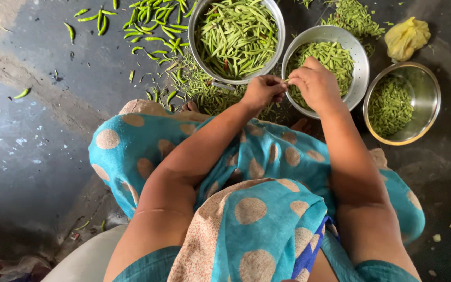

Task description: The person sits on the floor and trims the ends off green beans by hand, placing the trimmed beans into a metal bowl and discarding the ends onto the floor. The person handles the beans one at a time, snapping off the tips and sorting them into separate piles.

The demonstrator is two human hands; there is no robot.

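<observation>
Both hands met over the near-left rim of the middle steel bowl [358, 78]. The left hand [262, 91] and right hand [315, 82] were each pinched on one thin green bean pod [283, 81], stretched between their fingertips just above that rim. Most of the pod was hidden by the fingers; only a short sliver showed.

Judged from its look, the pod was very light, slim, slightly flexible and likely to snap if bent hard. Its skin seemed smooth, with little slip in dry fingers. The best hold would be near each tip, thumb against forefinger, as both hands had it.

The middle steel bowl was shiny, round, thin-walled and held pale green cut pieces. Left of it, touching or nearly so, sat a larger steel pot [275, 15] heaped with whole long pods. Right of it was a smaller steel bowl [430, 112] with a brassy rim and a shallow layer of green bits. Behind that lay a crumpled yellow cloth [406, 36]. Loose pods [152, 23] and stringy trimmings [197, 86] were scattered on the dark, rough floor [37, 146] left of the pot. Soft turquoise fabric with tan dots [267, 209] covered the lap below the bowl.
</observation>
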